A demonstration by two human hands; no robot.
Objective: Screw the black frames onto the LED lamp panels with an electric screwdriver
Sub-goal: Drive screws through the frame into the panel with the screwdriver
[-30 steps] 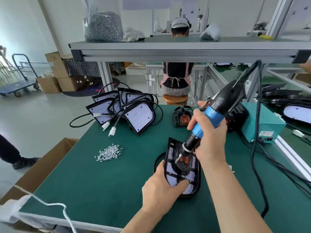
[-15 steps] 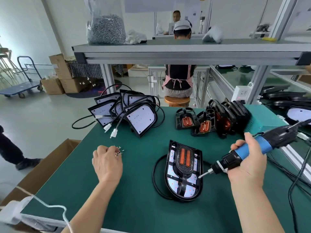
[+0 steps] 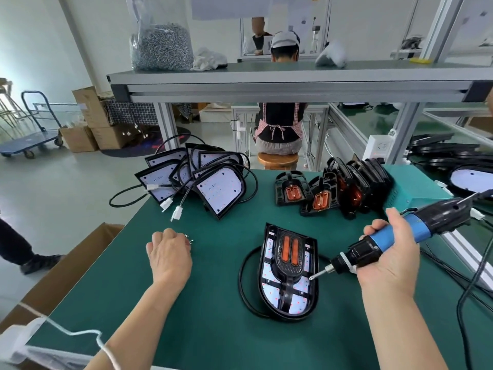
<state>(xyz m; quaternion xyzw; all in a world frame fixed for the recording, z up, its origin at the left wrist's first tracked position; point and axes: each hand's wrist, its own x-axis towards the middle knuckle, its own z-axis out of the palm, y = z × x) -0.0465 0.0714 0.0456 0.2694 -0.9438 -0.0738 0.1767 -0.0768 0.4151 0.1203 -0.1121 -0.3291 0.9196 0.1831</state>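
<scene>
Fingers of the left hand point(image 3: 169, 256) curl over the loose screws point(image 3: 188, 237). They have left the lamp panel point(image 3: 268, 273), and whether they pinch a screw is hidden. The right hand point(image 3: 386, 255) grips the electric screwdriver point(image 3: 416, 233), now tipped sideways, so another screw likely comes next. The panel lies mid-table under its black frame point(image 3: 289, 265) — long axis running away from the person, rounded end nearest.

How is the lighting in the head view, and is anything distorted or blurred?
Head view: daylight from the left washes out the wall and floor; head view: shadows on the green table are soft and weak; head view: the wide lens makes the aluminium post lean; head view: the electric screwdriver and framed LED panel are sharp, without motion blur.
</scene>
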